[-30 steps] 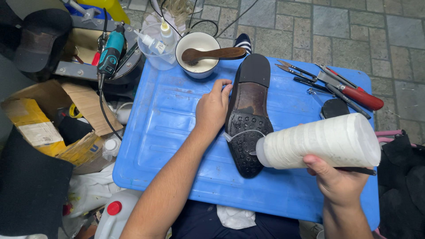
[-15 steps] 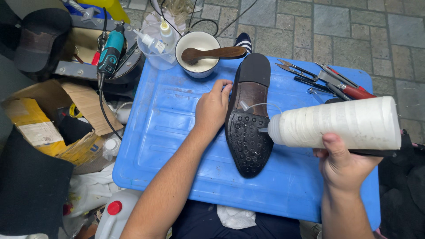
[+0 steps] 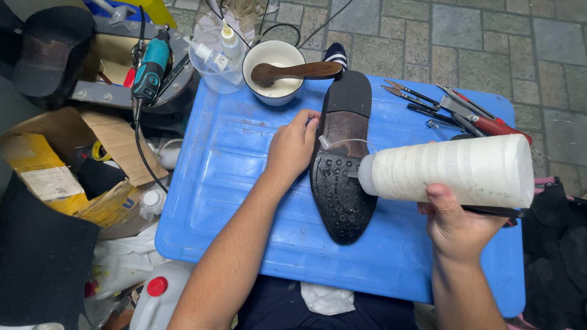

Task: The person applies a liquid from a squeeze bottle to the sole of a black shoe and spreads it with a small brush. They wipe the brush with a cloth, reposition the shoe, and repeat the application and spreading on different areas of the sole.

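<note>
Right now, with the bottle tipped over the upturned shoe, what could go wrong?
1. The white plastic squeeze bottle lies nearly level, its nozzle at the black studded rubber sole; a hard squeeze by the right hand may flood it and run onto the blue plastic tray table.
2. The left hand rests against the sole's edge, so any overflow could reach its fingers.
3. The long bottle could swing into the red-handled tools behind it.

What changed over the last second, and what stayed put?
The right hand swung the white squeeze bottle from tilted to nearly level, its nozzle now over the studded forepart of the black shoe sole. The left hand stayed on the shoe's edge; the shoe, bowl and tools on the blue board did not move.
</note>
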